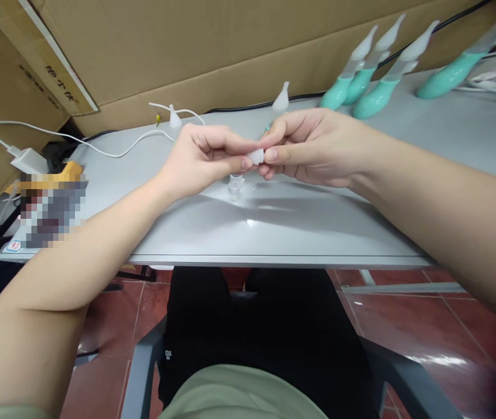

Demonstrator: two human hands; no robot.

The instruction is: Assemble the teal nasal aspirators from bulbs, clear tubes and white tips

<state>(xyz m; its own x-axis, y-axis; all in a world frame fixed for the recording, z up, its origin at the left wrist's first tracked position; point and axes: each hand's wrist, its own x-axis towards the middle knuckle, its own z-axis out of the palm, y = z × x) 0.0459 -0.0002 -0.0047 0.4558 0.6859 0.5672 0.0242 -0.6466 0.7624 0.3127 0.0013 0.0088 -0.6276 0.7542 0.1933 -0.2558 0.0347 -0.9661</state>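
My left hand [199, 157] pinches a small white plastic piece [256, 156] between thumb and fingertips. On its other side, the thumb and fingers of my right hand [317, 145] close on the same piece, so both hands meet above the table. Just below the fingers a small clear plastic part [236, 183] rests on the tabletop. Behind my right hand a white pointed nozzle [281, 98] sticks up, its lower part mostly hidden. Another white nozzle [175, 118] stands beyond my left hand.
Several teal-bulbed nasal aspirators [376, 99] stand at the back right of the grey table [274, 238]. A white cable [117, 155] runs to a charger [29, 161] at left, near a yellow object [71, 173] and a pixelated area. Cardboard [164, 52] forms the back wall.
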